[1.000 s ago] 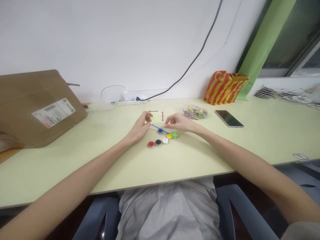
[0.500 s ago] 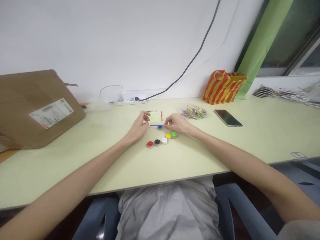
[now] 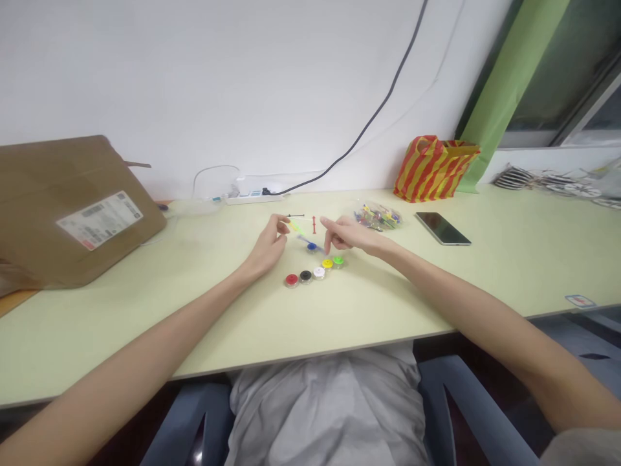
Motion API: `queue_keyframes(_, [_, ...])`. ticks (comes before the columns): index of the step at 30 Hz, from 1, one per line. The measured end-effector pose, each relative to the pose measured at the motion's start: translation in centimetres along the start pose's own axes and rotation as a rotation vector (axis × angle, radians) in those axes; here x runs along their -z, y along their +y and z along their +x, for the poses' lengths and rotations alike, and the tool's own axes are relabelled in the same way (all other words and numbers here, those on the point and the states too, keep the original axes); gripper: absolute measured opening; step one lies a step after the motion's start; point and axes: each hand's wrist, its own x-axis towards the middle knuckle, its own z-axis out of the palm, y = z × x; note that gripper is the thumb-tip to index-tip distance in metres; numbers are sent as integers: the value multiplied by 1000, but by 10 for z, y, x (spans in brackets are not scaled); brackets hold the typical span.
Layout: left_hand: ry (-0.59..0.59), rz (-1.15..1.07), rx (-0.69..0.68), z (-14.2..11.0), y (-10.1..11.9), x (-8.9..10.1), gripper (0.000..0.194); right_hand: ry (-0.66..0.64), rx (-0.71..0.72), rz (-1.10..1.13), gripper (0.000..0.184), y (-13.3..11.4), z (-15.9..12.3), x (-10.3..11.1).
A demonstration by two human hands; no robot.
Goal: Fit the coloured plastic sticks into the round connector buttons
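Note:
My left hand (image 3: pixel 272 243) rests on the table with curved fingers and a gap between thumb and fingertips. A yellow-green stick (image 3: pixel 295 227) lies right at those fingertips; whether they touch cannot be made out. My right hand (image 3: pixel 348 234) has its index finger stretched left and its thumb pointing down, nothing visible between them. Close to that thumb is a blurred blue stick (image 3: pixel 319 245), slanting across a small blue round piece (image 3: pixel 311 248). In front, a row of similar round pieces with clear bases stands: red (image 3: pixel 291 279), black (image 3: pixel 305 276), white (image 3: pixel 319 272), yellow (image 3: pixel 327 263), green (image 3: pixel 338 261).
A red stick (image 3: pixel 314 224) and a black stick (image 3: pixel 295 215) lie behind. A clear bag of coloured parts (image 3: pixel 377 216), a tablet (image 3: pixel 442 229) and a striped bag (image 3: pixel 431 169) are to the right. A cardboard box (image 3: pixel 63 220) stands left; a power strip (image 3: pixel 255 197) is by the wall.
The blue stick has turned from level to slanting down to the right. My right hand has let go of its end, spreading index finger from thumb. My left hand has barely moved.

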Motion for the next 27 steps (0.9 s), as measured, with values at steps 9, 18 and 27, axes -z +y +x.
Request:
queue_keyframes(9, [14,-20,4,0,-1,0,45,183,-23,15,73,2,1,1])
queue_keyframes(18, [-42,-2,-4,0,-2,-2,43,191,-21,-103,49,1,0,1])
queue_keyframes(27, [-71,15,-13,0,-3,-2,44,235,-25,-185,32,5,5,0])
